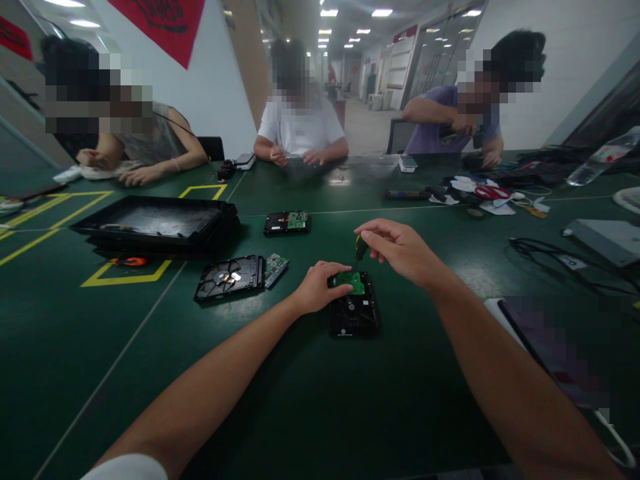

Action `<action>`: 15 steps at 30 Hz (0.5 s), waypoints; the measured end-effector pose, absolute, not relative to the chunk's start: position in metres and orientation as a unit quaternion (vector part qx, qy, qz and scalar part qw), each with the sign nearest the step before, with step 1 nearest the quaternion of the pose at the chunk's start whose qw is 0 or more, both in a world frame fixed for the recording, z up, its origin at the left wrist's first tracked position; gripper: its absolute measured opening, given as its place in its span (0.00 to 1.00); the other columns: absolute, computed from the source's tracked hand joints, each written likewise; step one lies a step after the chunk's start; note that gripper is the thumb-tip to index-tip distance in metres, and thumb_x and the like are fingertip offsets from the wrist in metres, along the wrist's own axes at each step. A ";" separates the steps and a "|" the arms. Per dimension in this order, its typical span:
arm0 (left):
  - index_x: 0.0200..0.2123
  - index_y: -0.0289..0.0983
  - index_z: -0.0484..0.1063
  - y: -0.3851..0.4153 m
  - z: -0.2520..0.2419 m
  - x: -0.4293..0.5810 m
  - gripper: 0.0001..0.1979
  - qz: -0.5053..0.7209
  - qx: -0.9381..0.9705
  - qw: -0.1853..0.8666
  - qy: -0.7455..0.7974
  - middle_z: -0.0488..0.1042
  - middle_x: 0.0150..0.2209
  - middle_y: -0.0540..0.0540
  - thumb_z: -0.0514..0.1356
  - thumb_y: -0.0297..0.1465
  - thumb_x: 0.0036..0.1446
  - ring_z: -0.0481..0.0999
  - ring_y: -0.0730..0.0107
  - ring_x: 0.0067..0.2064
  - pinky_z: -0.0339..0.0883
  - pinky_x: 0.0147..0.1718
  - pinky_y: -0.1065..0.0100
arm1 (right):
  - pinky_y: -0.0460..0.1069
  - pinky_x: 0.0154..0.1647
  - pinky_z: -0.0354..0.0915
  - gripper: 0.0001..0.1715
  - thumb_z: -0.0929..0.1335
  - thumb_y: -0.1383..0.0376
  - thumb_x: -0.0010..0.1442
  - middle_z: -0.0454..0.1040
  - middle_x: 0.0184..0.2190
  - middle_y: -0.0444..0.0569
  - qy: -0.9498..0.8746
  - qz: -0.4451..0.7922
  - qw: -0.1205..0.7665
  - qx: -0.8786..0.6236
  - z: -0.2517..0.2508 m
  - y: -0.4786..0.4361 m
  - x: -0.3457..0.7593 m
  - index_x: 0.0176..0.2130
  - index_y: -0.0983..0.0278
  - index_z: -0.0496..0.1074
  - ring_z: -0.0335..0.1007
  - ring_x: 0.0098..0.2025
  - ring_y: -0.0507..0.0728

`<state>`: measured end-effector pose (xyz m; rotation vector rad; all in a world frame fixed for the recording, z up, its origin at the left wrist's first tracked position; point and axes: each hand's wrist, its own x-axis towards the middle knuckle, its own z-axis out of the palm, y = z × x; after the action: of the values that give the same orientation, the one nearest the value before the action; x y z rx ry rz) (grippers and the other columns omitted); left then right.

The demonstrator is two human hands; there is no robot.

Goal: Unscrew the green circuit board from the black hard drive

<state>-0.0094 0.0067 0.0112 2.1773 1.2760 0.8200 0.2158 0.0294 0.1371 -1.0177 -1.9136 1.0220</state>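
Note:
A black hard drive [353, 317] with a green circuit board [357, 283] lies flat on the table, board side up. My left hand [320, 287] grips its left side, thumb across the board and fingers along the far edge. Between the fingertips of my right hand [400, 248] is a small screwdriver [361, 248] with a dark and yellow handle. It stands nearly upright over the board's far end; whether its tip touches a screw is too small to tell. To the left lie a second hard drive [230, 279] and a loose circuit board [277, 269]; another drive [286, 223] sits farther back.
A stack of black trays [160, 223] stands back left, an orange item [131, 261] by it. Scraps [483, 192], cables [545, 257], a grey box [605, 240] and a tablet-like device [545, 353] are on the right. Several people sit across the table.

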 end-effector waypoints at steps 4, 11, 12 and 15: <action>0.61 0.46 0.75 0.007 0.012 -0.009 0.24 0.295 0.797 0.244 0.467 0.80 0.58 0.45 0.67 0.43 0.63 0.74 0.50 0.59 0.65 0.61 0.48 | 0.49 0.29 0.66 0.11 0.71 0.57 0.65 0.76 0.30 0.45 -0.730 0.392 0.380 -0.410 0.139 0.027 0.214 0.40 0.62 0.75 0.70 0.28 0.52; 0.61 0.46 0.75 0.008 0.009 -0.010 0.24 0.297 0.798 0.241 0.466 0.79 0.59 0.45 0.68 0.43 0.63 0.74 0.50 0.60 0.64 0.62 0.48 | 0.48 0.27 0.65 0.11 0.69 0.57 0.68 0.79 0.36 0.47 -0.748 0.401 0.357 -0.390 0.139 0.028 0.216 0.42 0.61 0.77 0.71 0.27 0.51; 0.61 0.46 0.75 0.008 0.009 -0.010 0.25 0.297 0.798 0.240 0.465 0.80 0.58 0.45 0.68 0.43 0.63 0.74 0.50 0.60 0.64 0.62 0.48 | 0.48 0.28 0.66 0.12 0.68 0.56 0.68 0.79 0.37 0.48 -0.750 0.405 0.352 -0.386 0.138 0.028 0.216 0.43 0.61 0.78 0.71 0.28 0.51; 0.61 0.46 0.75 0.008 0.009 -0.010 0.25 0.299 0.799 0.238 0.464 0.80 0.58 0.45 0.68 0.44 0.63 0.74 0.50 0.59 0.64 0.61 0.48 | 0.50 0.31 0.70 0.15 0.65 0.57 0.71 0.80 0.40 0.49 -0.743 0.422 0.351 -0.383 0.136 0.031 0.216 0.48 0.61 0.78 0.73 0.29 0.52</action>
<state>-0.0100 0.0080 0.0091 2.1899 1.2718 0.8188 0.2157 0.0311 0.1356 -0.9915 -1.9238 1.0912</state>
